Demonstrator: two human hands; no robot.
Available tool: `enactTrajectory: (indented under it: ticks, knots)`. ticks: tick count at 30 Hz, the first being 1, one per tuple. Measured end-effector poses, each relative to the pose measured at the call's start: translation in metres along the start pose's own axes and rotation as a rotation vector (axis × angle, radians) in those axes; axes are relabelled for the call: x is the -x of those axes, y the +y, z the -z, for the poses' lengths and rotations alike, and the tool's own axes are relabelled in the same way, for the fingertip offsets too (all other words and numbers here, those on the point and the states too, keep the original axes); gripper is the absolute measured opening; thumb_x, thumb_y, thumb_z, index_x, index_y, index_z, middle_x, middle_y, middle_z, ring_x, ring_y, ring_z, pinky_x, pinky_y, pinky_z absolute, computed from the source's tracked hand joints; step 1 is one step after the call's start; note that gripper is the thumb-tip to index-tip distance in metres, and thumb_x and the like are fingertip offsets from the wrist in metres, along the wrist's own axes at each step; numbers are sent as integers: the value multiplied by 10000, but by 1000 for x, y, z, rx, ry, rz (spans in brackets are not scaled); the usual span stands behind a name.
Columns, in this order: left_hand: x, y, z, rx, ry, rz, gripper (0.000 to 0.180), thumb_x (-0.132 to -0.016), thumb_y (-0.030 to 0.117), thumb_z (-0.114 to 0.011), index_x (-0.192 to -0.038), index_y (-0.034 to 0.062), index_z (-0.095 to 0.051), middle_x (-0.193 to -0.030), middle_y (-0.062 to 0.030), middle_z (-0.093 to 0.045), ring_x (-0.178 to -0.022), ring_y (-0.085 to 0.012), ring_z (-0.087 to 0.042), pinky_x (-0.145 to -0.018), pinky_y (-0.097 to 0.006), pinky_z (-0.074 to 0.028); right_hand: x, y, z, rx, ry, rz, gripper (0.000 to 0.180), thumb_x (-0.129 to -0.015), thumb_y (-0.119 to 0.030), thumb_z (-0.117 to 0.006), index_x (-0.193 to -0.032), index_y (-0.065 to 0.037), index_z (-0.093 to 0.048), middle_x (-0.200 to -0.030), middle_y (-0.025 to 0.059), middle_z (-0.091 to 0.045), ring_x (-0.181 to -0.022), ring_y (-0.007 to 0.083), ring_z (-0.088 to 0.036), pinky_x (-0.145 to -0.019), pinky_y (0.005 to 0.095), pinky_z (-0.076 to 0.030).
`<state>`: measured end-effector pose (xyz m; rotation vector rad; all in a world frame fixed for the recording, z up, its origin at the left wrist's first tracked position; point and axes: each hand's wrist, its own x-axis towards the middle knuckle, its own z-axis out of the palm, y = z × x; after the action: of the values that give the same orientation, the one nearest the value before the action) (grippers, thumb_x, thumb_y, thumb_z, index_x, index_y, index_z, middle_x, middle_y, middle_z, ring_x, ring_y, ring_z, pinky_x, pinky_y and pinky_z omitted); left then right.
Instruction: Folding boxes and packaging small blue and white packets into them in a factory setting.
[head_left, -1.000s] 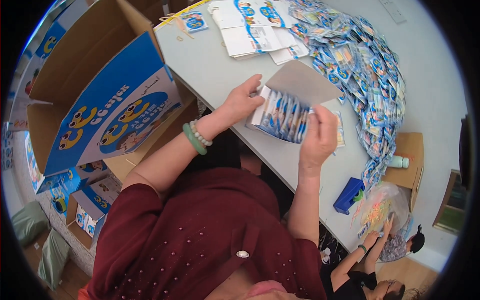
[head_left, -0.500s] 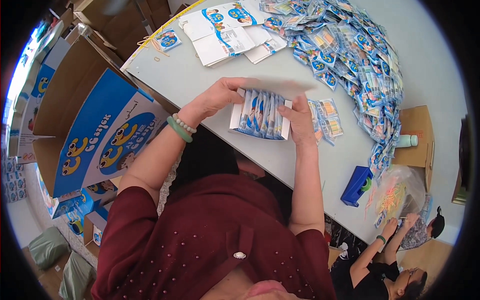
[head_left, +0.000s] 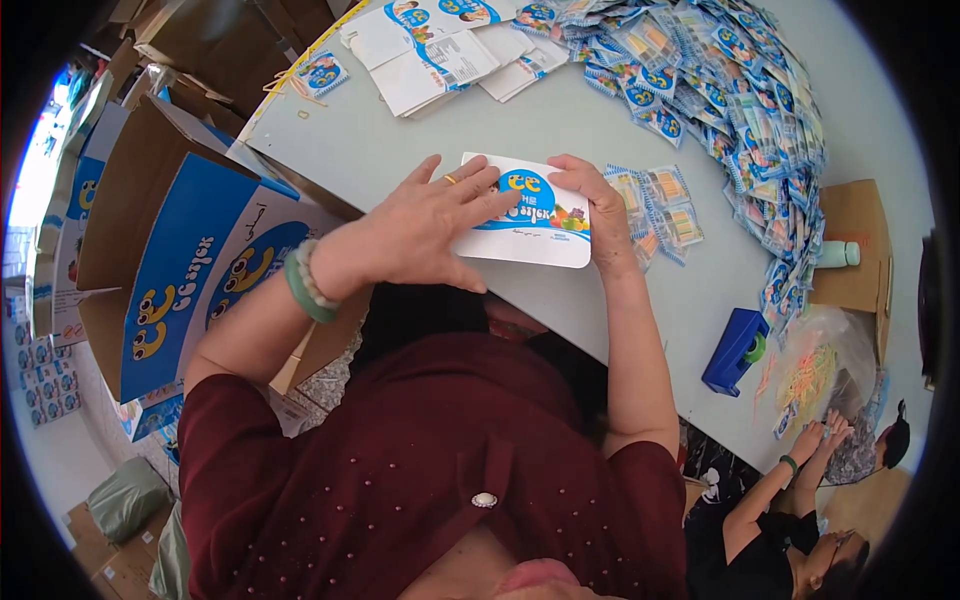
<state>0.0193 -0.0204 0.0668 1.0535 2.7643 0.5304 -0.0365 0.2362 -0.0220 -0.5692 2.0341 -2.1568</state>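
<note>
While the person's left hand [head_left: 425, 222] spreads its fingers over the white-and-blue box [head_left: 545, 222] by the near edge of the table [head_left: 390, 150], the right hand [head_left: 606, 215] grips the box's right side; beyond lie loose sachets [head_left: 664, 205] and a large sachet heap [head_left: 725, 110].

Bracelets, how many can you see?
3: a green bangle and a pale beaded bracelet on the wrist of the person's left hand, and a green bracelet on a co-worker's arm. Others may be hidden.

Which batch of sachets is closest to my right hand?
The small group just beside your right hand, lying on the table separate from the large piled heap.
</note>
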Motion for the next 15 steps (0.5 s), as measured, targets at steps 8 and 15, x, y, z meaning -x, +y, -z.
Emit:
enactTrajectory:
  ticks: [8,15]
  knots:
    - [0,22,-33,-160,139,79,681,-751,232,-735,-1343,72,-439,-1389,-214,-405,-1342,-400,-339,-1071,-565,-294,40,-79,10,1150,-367,185,491,-754,5,-612,-1229,-114,-582,-1390,135,-469,-1339,354,-363,-1106,430,-301]
    - [-10,19,-44,-228,220,3,562,-753,101,-667,-1259,-7,-449,-1387,-228,-388,-1341,-438,-305,-1090,-582,-251,47,-79,-47,1363,-245,291,673,-684,10,-667,-1323,-56,-469,-1441,165,-384,-1345,358,-349,-1105,459,-296]
